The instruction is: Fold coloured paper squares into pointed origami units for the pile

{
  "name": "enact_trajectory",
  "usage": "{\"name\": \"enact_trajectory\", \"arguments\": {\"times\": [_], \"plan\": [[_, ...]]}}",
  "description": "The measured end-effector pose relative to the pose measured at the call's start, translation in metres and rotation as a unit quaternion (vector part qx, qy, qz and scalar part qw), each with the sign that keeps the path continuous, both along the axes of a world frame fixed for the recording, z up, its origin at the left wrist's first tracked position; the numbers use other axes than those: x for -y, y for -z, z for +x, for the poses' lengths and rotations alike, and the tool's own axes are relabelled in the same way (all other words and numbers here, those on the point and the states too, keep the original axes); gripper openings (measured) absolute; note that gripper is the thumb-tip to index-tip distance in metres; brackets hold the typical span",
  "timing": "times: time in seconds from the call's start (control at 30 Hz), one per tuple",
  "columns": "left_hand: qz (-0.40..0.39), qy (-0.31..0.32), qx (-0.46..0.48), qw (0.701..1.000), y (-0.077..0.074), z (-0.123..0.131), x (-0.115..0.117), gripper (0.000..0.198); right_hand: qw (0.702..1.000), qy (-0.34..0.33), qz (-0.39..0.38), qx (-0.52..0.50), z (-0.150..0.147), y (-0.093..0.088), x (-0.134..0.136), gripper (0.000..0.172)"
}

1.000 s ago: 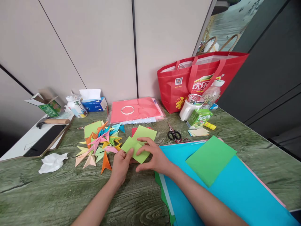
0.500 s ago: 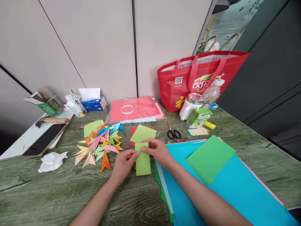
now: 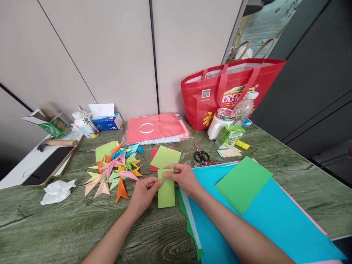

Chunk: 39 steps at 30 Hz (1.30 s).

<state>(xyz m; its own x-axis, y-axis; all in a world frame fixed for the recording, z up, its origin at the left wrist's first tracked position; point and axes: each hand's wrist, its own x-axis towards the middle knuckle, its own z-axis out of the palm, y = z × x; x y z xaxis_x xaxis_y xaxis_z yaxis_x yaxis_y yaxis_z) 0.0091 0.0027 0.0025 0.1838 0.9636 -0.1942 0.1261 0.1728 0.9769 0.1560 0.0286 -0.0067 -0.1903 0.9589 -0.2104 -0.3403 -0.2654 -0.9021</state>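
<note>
A light green sheet of paper folded into a narrow rectangle (image 3: 166, 190) lies upright on the green wood-grain table (image 3: 55, 223). My left hand (image 3: 143, 192) pinches its upper left edge. My right hand (image 3: 183, 178) pinches its top edge, fingers pressed on the fold. Just behind it lie a loose light green square (image 3: 165, 156) and a red sheet (image 3: 153, 156). A pile of several folded coloured paper shapes (image 3: 114, 168) lies to the left of my hands.
Large blue sheets (image 3: 261, 220) with a green sheet (image 3: 243, 183) on top lie at right. Scissors (image 3: 200, 156), a red bag (image 3: 228, 91), a green carton (image 3: 230, 135), a pink folder (image 3: 156, 128), a tissue box (image 3: 106, 118), a phone (image 3: 45, 165) and a crumpled tissue (image 3: 57, 191) surround the work area.
The green sheet was an open, angled shape a second ago; it is now folded into a narrow rectangle, held by both hands. The view shifted slightly.
</note>
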Motion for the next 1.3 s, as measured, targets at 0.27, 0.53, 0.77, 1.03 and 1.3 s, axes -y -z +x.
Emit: {"name": "enact_trajectory", "arguments": {"times": [0.27, 0.53, 0.77, 1.03, 1.3], "plan": [[-0.016, 0.0, 0.021, 1.0, -0.0005, 0.0009, -0.0001, 0.024, 1.0, -0.003, -0.002, 0.002, 0.0005, 0.0013, -0.0001, 0.039], [-0.02, -0.003, 0.022, 1.0, 0.0027, 0.0009, -0.0004, 0.024, 1.0, 0.005, -0.005, 0.005, 0.0, 0.0014, -0.0001, 0.039], [-0.053, 0.008, 0.054, 0.997, 0.0034, 0.003, 0.0001, 0.029, 1.0, 0.004, -0.009, 0.001, 0.0005, 0.0003, -0.0014, 0.036], [-0.054, -0.009, 0.063, 0.997, 0.0036, 0.0025, 0.0008, 0.029, 0.999, -0.033, 0.008, -0.004, 0.0022, 0.0016, -0.0025, 0.039], [-0.046, -0.121, 0.124, 0.984, 0.0086, -0.0016, -0.0045, 0.032, 0.995, -0.085, -0.02, 0.049, 0.0057, 0.0021, -0.0033, 0.042]]}}
